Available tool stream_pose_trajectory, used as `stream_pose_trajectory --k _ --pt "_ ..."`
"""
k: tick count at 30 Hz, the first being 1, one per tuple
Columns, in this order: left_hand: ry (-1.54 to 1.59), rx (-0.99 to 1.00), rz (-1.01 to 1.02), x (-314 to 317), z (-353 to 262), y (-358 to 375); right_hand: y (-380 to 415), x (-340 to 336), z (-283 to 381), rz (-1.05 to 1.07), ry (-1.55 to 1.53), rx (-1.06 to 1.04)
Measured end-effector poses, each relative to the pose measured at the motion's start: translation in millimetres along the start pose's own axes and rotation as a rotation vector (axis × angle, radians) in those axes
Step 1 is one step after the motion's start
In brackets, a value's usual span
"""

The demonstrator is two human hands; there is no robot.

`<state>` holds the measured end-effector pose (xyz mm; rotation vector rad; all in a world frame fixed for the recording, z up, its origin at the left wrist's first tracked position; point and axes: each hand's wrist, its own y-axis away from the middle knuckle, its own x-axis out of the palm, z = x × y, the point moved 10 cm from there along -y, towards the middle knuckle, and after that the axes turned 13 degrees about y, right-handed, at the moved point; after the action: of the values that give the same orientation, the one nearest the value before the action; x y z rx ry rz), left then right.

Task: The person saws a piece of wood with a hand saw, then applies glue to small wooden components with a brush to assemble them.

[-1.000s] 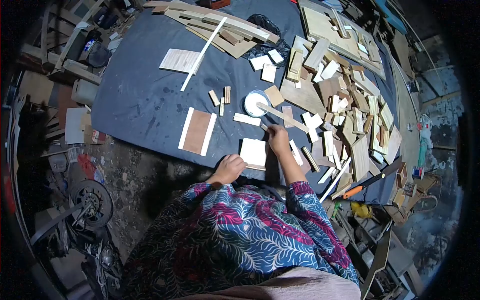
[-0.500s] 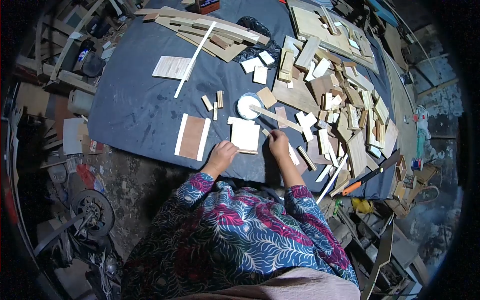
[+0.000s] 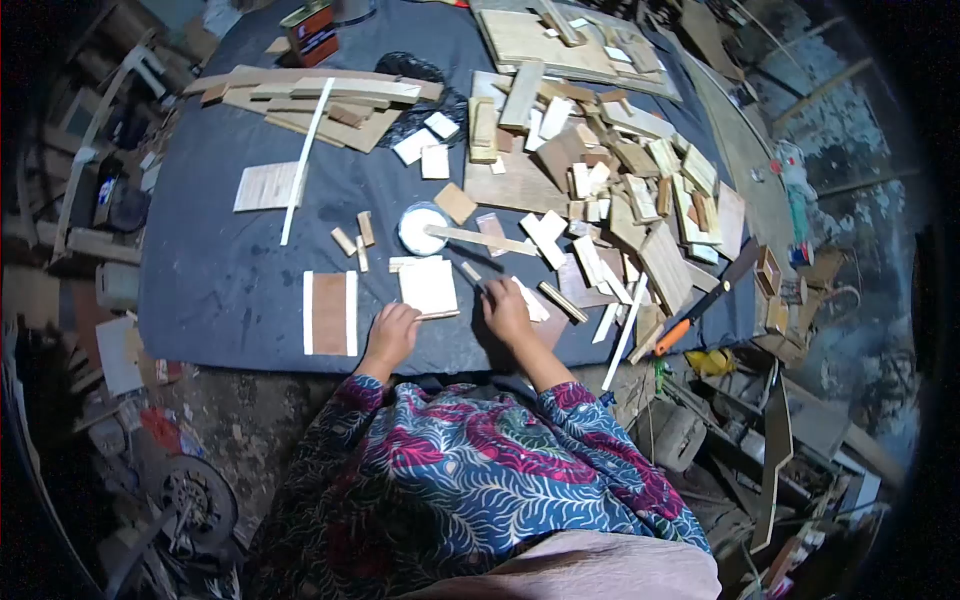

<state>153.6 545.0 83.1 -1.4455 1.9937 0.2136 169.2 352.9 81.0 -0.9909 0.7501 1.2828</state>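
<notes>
My left hand (image 3: pixel 393 328) is closed at the lower left corner of a pale square wooden board (image 3: pixel 428 285), with its fingertips against the edge strip. To the right of that board, my right hand (image 3: pixel 507 308) has its fingers bent together at the near end of a short thin wooden strip (image 3: pixel 471 271). Just beyond the board stands a round tub of white glue (image 3: pixel 416 238), with a flat wooden stick (image 3: pixel 485 239) lying across its rim. Farther left lies a brown panel (image 3: pixel 330 313) with pale strips along two sides.
A heap of wood offcuts (image 3: pixel 625 165) covers the right of the dark cloth (image 3: pixel 215 310). An orange-handled saw (image 3: pixel 675 336) lies at the right front edge. Long wooden slats (image 3: pixel 340 90) and a dark tin (image 3: pixel 312 38) are at the back left.
The whole view has shifted, moving the table contents left in the picture. My right hand has drawn slightly back from the square board, and more of the thin strip shows. My left hand stays at the corner.
</notes>
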Motion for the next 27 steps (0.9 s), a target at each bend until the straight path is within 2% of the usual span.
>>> stream_pose_trajectory --k 1,3,5,7,9,11,13,16,18,19,23,27 --pt "-0.011 0.002 -0.001 -1 0 0 10 3 -4 0.031 0.017 -0.011" --pt "-0.002 0.039 0.007 0 3 0 27 -13 -17 -0.035 0.03 -0.017" --pt "0.018 0.031 0.042 2 6 1 40 -35 -44 -0.093 0.002 0.104" --pt "0.023 0.035 0.054 -1 1 -1 56 -46 -98 -0.265 0.061 0.265" --pt "0.022 0.041 0.069 -1 -1 -1 58 -69 -116 -0.26 0.305 0.412" --pt "0.021 0.047 0.066 -1 0 -2 58 -68 -124 -0.104 0.442 0.448" --pt "0.015 0.058 0.087 1 1 -1 60 -52 -141 -0.039 0.436 0.471" --pt "0.013 0.061 0.112 4 5 -1 54 -53 -131 -0.083 0.365 0.461" --pt "0.015 0.058 0.124 4 6 2 48 -77 -99 -0.307 0.483 0.421" --pt "0.027 0.058 0.128 5 5 3 44 -73 -94 -0.307 0.477 0.412" --pt "0.046 0.058 0.113 1 2 4 9 -21 -50 -0.114 0.241 0.128" --pt "0.071 0.059 0.086 -2 1 4 -31 16 -7 0.009 0.074 0.057"
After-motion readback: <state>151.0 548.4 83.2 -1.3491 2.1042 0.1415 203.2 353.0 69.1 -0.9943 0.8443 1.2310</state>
